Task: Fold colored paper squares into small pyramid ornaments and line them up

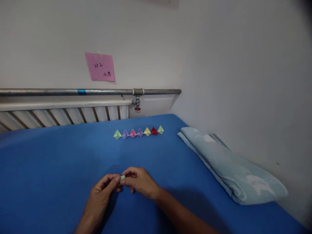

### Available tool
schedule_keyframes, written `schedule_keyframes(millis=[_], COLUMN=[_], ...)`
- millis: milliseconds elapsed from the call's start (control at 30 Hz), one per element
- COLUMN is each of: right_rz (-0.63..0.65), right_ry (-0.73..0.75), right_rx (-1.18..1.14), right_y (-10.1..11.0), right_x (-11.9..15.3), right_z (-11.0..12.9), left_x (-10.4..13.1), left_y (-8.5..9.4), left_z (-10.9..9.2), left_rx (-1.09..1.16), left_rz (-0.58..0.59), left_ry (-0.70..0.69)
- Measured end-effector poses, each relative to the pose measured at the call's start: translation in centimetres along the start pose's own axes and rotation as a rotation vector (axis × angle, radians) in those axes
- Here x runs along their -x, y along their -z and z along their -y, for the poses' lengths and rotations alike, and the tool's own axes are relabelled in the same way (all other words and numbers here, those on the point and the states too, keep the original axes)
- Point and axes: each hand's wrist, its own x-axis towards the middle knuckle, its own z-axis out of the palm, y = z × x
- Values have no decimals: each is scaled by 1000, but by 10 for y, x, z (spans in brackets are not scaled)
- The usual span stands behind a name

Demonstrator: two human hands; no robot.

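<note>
A small pale green folded paper (122,178) is pinched between my two hands, above the blue bed sheet (60,162). My left hand (103,191) grips its left side with thumb and fingers. On its right side, the thumb and fingers of my right hand (138,181) close on it. Most of the paper is hidden by the fingers. Farther back, several small folded paper pieces lie in a row, among them a green one (117,135), a pink one (133,133), a yellow one (147,131) and a red one (154,131).
A folded light blue blanket (229,162) lies along the right wall. Behind the bed run a metal pipe (104,92) with a red-handled valve (137,109) and a white radiator (75,116). A pink note (99,67) hangs on the wall.
</note>
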Motion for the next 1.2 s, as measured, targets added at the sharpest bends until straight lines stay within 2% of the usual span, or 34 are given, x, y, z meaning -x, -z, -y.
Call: schedule_keyframes(millis=[100, 233, 533, 667, 767, 900, 1033, 1133, 1200], right_rz=[69, 14, -63, 3, 25, -33, -160, -232, -234], right_ry=[-16, -7, 113, 59, 71, 230, 477, 530, 530], right_rx=[106, 166, 227, 208, 281, 412, 589, 691, 745], right_y=[5, 3, -4, -4, -5, -9, -11, -9, -7], right_x=[2, 3, 2, 3, 5, 9, 10, 9, 8], right_z=[2, -1, -5, -4, -2, -1, -6, -13, -16], left_x=[4, 7, 6, 7, 8, 8, 6, 6, 6], left_y=[-1, -5, -4, -2, 0, 2, 1, -2, -4], left_z=[-5, -11, -14, -14, -14, -12, -11, -12, -13], left_rx=[-42, -30, 35, 52, 60, 104, 200, 267, 275], left_rz=[4, -14, 15, 43, 39, 55, 103, 102, 86], left_ry=[-52, -92, -27, -55, -94, -130, -67, 2, 21])
